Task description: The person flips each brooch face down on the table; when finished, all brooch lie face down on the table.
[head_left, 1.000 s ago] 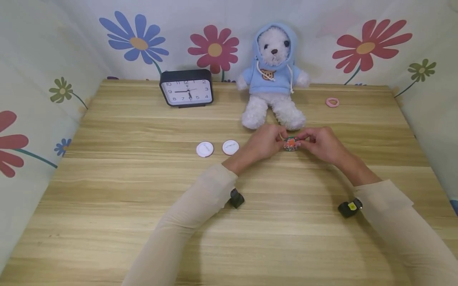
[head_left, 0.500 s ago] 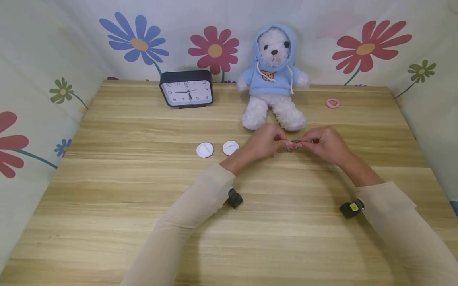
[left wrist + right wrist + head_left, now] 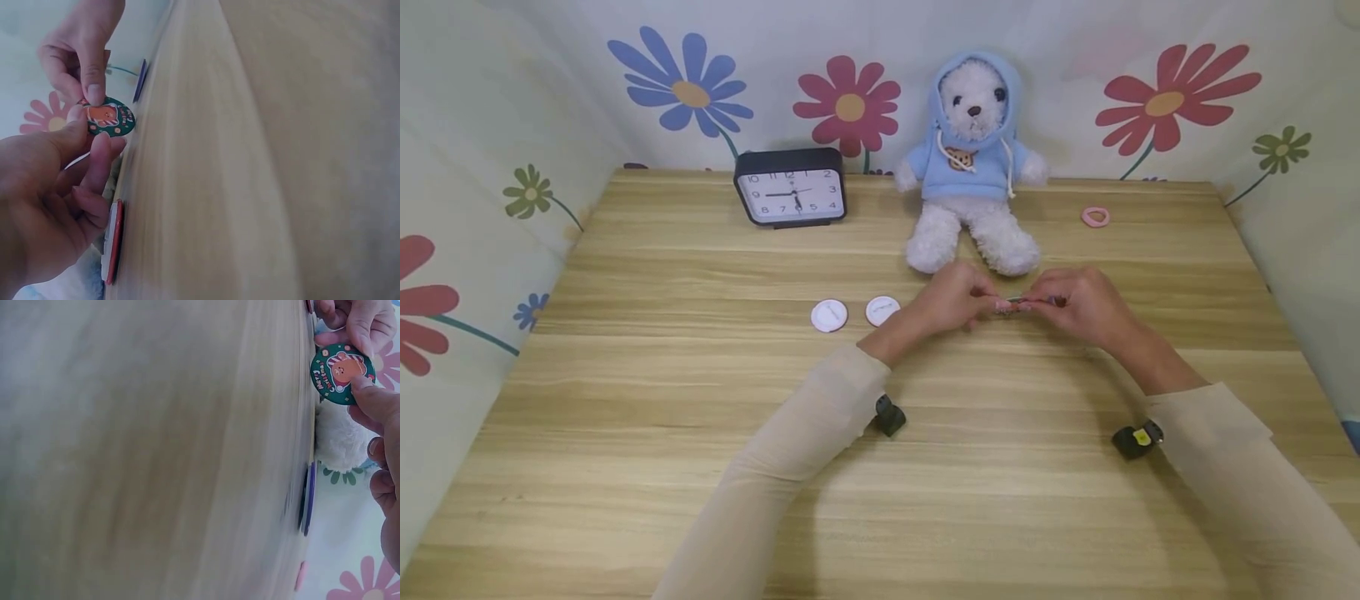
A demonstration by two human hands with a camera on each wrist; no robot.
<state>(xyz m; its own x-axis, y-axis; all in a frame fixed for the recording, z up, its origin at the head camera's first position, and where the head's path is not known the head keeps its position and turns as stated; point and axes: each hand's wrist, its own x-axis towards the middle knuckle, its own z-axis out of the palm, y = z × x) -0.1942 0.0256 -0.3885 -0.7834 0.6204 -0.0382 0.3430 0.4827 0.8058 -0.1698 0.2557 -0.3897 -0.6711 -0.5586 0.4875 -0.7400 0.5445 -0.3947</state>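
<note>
A round green pin badge (image 3: 325,374) with an orange gingerbread figure and lettering is held up between both hands, just above the table in front of the plush toy. My left hand (image 3: 957,296) pinches one side of it, thumb on the printed face. From the opposite side my right hand (image 3: 1081,304) pinches it as well, its thumb over the figure. In the head view the badge shows nearly edge-on, mostly covered by fingers; its back is hidden. Left of my left hand lie two white-backed badges (image 3: 829,316), pins upward.
A flat purple-edged disc (image 3: 309,499) lies on the table by my right hand. Behind stand a white plush toy (image 3: 973,175) in a blue hoodie and a black clock (image 3: 792,187). A pink ring (image 3: 1095,217) lies at the back right.
The green badge has tilted from showing its printed face to nearly edge-on in the head view. Both hands keep their hold in almost the same place.
</note>
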